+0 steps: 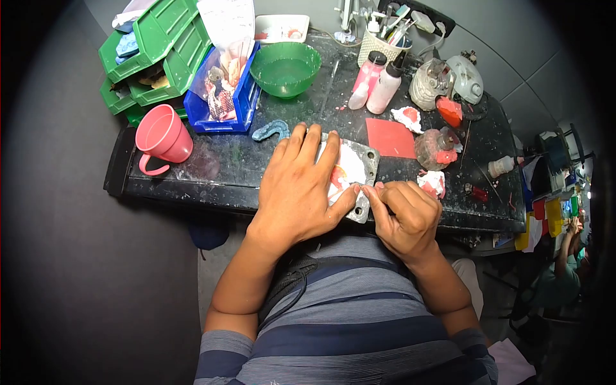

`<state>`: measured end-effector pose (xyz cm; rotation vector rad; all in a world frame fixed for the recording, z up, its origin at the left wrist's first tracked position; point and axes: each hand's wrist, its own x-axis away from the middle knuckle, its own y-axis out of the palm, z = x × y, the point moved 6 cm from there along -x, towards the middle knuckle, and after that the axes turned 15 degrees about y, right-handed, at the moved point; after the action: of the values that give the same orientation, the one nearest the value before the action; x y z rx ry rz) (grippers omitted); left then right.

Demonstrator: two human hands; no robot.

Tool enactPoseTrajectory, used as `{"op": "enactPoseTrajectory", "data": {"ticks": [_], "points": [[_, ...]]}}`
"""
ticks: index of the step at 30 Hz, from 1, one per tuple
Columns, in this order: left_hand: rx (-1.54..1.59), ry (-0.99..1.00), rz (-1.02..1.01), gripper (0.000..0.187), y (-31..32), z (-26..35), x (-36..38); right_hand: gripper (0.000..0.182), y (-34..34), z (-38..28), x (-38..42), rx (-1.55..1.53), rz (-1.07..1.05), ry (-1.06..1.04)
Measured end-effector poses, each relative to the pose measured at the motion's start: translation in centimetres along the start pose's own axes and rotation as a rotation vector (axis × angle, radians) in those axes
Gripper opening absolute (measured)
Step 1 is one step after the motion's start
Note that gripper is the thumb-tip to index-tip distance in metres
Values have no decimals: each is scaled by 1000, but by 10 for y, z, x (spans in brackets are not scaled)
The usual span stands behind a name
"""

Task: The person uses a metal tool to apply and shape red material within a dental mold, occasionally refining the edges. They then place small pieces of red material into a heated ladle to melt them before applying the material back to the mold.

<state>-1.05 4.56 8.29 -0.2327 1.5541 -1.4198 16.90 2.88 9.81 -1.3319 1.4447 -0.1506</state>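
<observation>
My left hand [301, 186] lies flat on top of a grey metal flask [359, 163] filled with white plaster and a pink wax piece, fingers spread over it, thumb against its near side. My right hand [403, 215] is curled at the flask's near right corner, fingertips pinched together against its edge; whether something small is in them I cannot tell. The flask rests at the front edge of a dark workbench [218, 170].
A pink mug [163, 136], green bowl [285, 67], blue bin [224, 96], green bins [160, 51], pink bottles [375, 80], red wax sheet [390, 138], blue tray [271, 130] and plaster pieces [431, 183] crowd the bench. Another person [564, 269] sits at far right.
</observation>
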Motion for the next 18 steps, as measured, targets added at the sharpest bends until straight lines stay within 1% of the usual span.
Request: {"op": "enactPoseTrajectory", "data": {"ticks": [2,4,5,7,8,11,13,15,17,18], "points": [[-11,0,3,83,0,-2,0,21,-1,3,-5,-2,-4,-6],[-5,19,7,84,0,-1,1,21,-5,2,-11,-47,-34,-102],[-6,19,8,84,-1,-1,1,21,-7,5,-16,-46,-33,-104],[-17,34,9,84,-1,-1,1,21,-7,3,-21,-22,-118,-196],[-14,34,10,84,0,-1,1,26,-9,0,-25,2,-150,-189],[-12,41,31,83,-1,0,1,25,-10,-5,-25,48,-144,-197],[31,2,-31,86,1,-2,2,25,-10,-12,-23,66,-125,-175],[30,-4,-30,86,1,-2,2,25,-10,-16,-17,88,-102,-149],[28,-7,-26,86,2,-3,1,21,-8,-16,-13,217,-57,-143],[30,-10,-28,87,4,-3,1,21,-9,-16,-13,218,-57,-144]]}}
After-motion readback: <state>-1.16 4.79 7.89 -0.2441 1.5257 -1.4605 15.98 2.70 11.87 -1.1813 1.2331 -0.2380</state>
